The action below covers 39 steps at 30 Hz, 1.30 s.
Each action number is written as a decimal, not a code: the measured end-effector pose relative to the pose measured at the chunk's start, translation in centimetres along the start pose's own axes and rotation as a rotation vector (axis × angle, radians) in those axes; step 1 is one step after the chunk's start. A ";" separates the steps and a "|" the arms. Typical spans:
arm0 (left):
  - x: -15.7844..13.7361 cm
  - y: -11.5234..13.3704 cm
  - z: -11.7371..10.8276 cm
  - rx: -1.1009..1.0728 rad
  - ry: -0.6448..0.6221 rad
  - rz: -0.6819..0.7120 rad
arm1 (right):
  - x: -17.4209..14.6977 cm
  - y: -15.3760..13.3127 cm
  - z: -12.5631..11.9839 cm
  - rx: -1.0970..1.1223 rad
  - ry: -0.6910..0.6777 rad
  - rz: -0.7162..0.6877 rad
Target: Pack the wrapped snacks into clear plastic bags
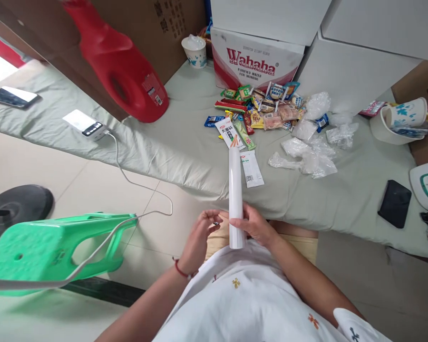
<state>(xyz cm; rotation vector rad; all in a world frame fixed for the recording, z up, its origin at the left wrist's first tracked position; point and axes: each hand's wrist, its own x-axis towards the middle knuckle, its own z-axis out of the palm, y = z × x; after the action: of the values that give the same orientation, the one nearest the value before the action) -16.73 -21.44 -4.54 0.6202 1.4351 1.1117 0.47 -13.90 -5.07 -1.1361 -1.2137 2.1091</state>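
Observation:
My right hand (255, 225) is wrapped round the lower part of a glossy white roll (236, 190), which looks like cling film and points away from me. Just left of the roll's lower end is my left hand (203, 232), its fingers curled in; whatever may be between them is too small to make out. Beyond the roll's far end lie a white snack packet (225, 130) and a second white packet (252, 169). Crumpled clear plastic bundles (314, 154) are to the right, beside a pile of small wrapped snacks (267, 107).
A pale green sheet (185, 142) covers the surface before me. On it are a red jug (128, 71), a Wahaha carton (257, 59), a paper cup (195, 52), a white tub (388, 128) and a black phone (394, 203). A green stool (57, 251) stands left, crossed by a white cable (139, 216).

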 end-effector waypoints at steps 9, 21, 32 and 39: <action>4.3 2.4 3.9 -0.595 -0.113 -0.252 | -2.2 -1.3 -1.1 -0.331 -0.092 -0.061; 2.5 2.9 5.9 -0.700 -0.126 -0.136 | -0.9 -2.0 -1.2 -0.662 0.324 -0.411; 3.1 3.3 6.5 -0.761 -0.085 -0.134 | -1.7 -2.1 -1.3 -0.372 0.412 -0.453; 3.9 3.5 6.1 -0.744 -0.018 -0.163 | -3.2 -1.3 -2.7 -0.355 0.495 -0.432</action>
<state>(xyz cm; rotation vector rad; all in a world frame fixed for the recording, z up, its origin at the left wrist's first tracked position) -12.50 -14.94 -2.49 -0.0168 0.9285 1.3849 4.51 -14.18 -3.28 -1.2982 -1.4496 1.2327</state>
